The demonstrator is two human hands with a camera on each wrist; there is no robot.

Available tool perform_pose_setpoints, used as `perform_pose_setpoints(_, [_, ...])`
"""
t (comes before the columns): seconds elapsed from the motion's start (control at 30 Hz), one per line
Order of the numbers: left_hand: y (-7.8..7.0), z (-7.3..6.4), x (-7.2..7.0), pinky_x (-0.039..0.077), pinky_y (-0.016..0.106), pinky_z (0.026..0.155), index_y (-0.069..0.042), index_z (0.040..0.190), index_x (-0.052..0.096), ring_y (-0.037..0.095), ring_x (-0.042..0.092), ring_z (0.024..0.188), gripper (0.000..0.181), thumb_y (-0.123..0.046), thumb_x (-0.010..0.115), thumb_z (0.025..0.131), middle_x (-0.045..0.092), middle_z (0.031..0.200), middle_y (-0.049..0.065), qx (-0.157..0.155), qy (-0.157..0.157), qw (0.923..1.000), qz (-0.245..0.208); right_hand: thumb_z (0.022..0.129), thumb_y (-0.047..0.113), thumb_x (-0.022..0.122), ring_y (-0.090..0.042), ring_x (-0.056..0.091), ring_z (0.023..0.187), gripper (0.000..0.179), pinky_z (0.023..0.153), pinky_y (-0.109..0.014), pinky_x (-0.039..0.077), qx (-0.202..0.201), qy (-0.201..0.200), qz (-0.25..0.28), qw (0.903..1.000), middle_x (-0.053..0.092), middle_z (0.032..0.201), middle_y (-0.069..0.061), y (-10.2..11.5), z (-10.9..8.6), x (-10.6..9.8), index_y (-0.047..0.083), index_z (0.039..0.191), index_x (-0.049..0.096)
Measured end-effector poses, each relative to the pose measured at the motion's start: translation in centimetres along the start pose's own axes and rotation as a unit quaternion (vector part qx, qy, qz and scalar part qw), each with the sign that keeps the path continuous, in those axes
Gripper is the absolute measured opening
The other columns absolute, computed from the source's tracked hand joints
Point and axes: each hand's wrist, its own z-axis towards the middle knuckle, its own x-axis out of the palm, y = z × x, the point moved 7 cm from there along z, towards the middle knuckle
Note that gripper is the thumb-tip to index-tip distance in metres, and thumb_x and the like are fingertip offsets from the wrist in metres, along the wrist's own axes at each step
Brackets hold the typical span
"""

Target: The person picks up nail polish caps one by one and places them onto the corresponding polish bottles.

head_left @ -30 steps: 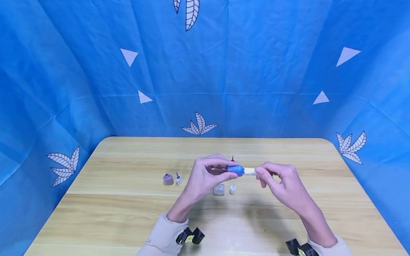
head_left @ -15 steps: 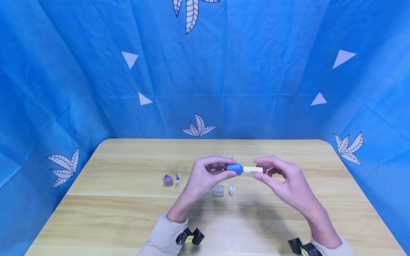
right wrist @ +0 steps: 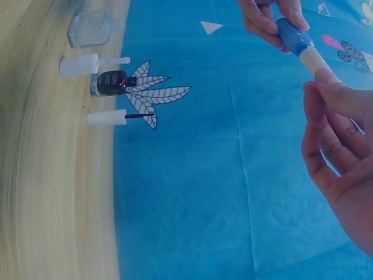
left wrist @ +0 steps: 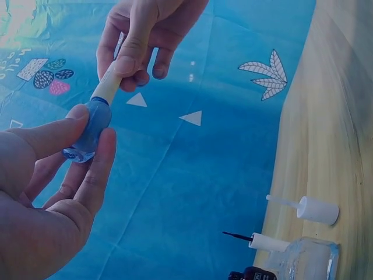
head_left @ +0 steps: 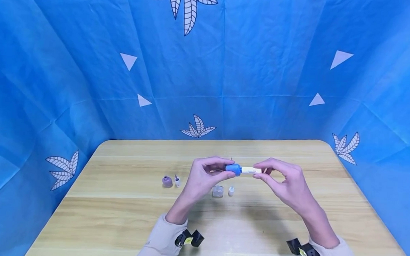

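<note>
A blue nail polish bottle [head_left: 233,169] with a long white cap [head_left: 251,170] is held sideways above the table. My left hand [head_left: 205,177] grips the bottle's body between thumb and fingers, as the left wrist view shows from close by. From the right, my right hand [head_left: 287,182] pinches the cap between thumb and fingertips. Cap and bottle meet at the neck. Below the hands stand a clear bottle [head_left: 218,191] and its white brush cap [head_left: 231,191], set apart with the brush up. In the right wrist view a dark bottle [right wrist: 112,83] stands near another white brush cap [right wrist: 107,118].
To the left on the wooden table [head_left: 127,215] stand an open purple bottle [head_left: 167,181] and its brush cap [head_left: 177,181]. A blue patterned cloth [head_left: 261,69] hangs behind the table and along both sides.
The right fingers have loosened from the cap, spread and taken hold of it again. The left hand keeps its grip on the bottle, and the bottles on the table stay put.
</note>
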Motion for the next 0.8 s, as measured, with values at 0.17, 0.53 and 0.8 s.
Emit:
perform_pose_setpoints(0.17, [-0.14, 0.0, -0.06, 0.063, 0.036, 0.086, -0.002, 0.11, 0.079, 0.024, 0.073, 0.093, 0.027, -0.003, 0.085, 0.084, 0.076, 0.106, 0.01, -0.004, -0.005, 1.0, -0.004, 0.069, -0.017, 0.085, -0.006, 0.06, 0.069, 0.043, 0.06, -0.015, 0.05, 0.002, -0.006, -0.01, 0.9999, 0.071, 0.083, 0.003, 0.0, 0.16, 0.08, 0.005, 0.104, 0.077])
perform_pose_setpoints(0.53, [-0.02, 0.01, -0.1, 0.063, 0.036, 0.087, -0.001, 0.11, 0.079, 0.024, 0.073, 0.093, 0.027, -0.002, 0.085, 0.083, 0.076, 0.105, 0.01, -0.011, -0.011, 0.9999, -0.005, 0.079, -0.009, 0.082, -0.007, 0.059, 0.073, 0.032, 0.064, -0.014, 0.05, 0.041, 0.015, -0.046, 0.998, 0.069, 0.084, 0.007, -0.5, -0.08, 0.47, 0.01, 0.104, 0.076])
perform_pose_setpoints(0.8, [-0.44, -0.06, 0.09, 0.063, 0.036, 0.086, -0.002, 0.109, 0.079, 0.023, 0.072, 0.092, 0.027, -0.002, 0.085, 0.083, 0.076, 0.105, 0.008, -0.002, -0.017, 0.9998, 0.008, 0.094, 0.001, 0.072, -0.006, 0.054, 0.068, 0.013, 0.06, -0.015, 0.045, 0.038, 0.027, -0.051, 0.9976, 0.06, 0.077, 0.008, -0.69, -0.2, 0.94, 0.013, 0.099, 0.072])
